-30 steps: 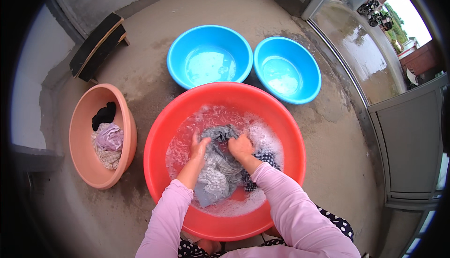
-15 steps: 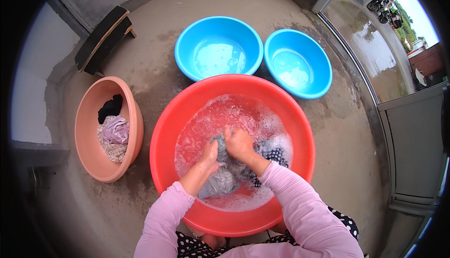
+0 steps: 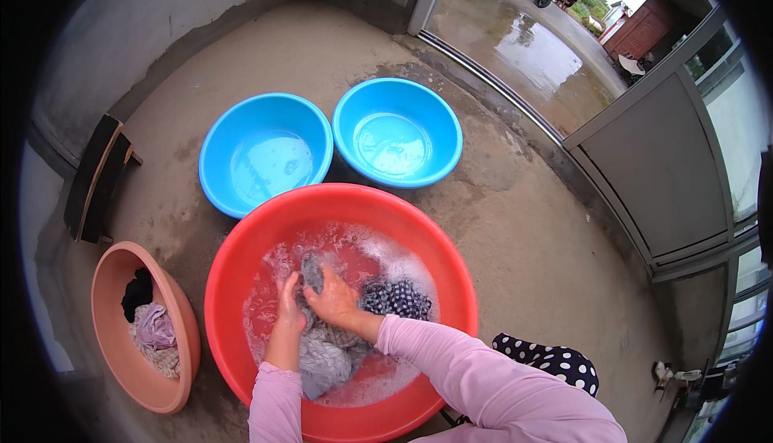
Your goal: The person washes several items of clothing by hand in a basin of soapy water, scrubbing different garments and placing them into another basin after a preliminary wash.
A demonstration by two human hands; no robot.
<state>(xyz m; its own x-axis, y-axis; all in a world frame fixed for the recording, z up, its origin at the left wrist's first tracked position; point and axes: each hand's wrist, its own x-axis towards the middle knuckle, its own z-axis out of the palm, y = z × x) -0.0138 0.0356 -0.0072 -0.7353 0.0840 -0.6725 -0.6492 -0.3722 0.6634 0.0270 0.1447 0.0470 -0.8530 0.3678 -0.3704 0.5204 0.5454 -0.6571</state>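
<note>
Inside the large red basin [image 3: 341,198], soapy water holds wet laundry. My left hand [image 3: 287,308] and my right hand [image 3: 333,298] are close together over it, gripping a wet grey garment [image 3: 312,272] between them. A bunched end of that cloth pokes up past my fingers, while the paler grey part [image 3: 326,362] lies in the water below. Beside my right wrist floats a dark navy and white checked cloth [image 3: 398,298], with suds around it. My left fingers are partly hidden by the cloth.
Two blue basins [image 3: 211,153] [image 3: 452,137] with a little water stand beyond the red one. At left, a peach basin [image 3: 187,338] holds a black cloth [image 3: 138,295], a lilac cloth [image 3: 155,327] and a pale patterned cloth. A low dark bench [image 3: 97,177] stands by the wall; a doorway track [image 3: 499,87] runs at right.
The view has swung right, so the basins appear farther left and lower. My hands have drawn closer together on the grey garment, and its bunched end now sticks up between them.
</note>
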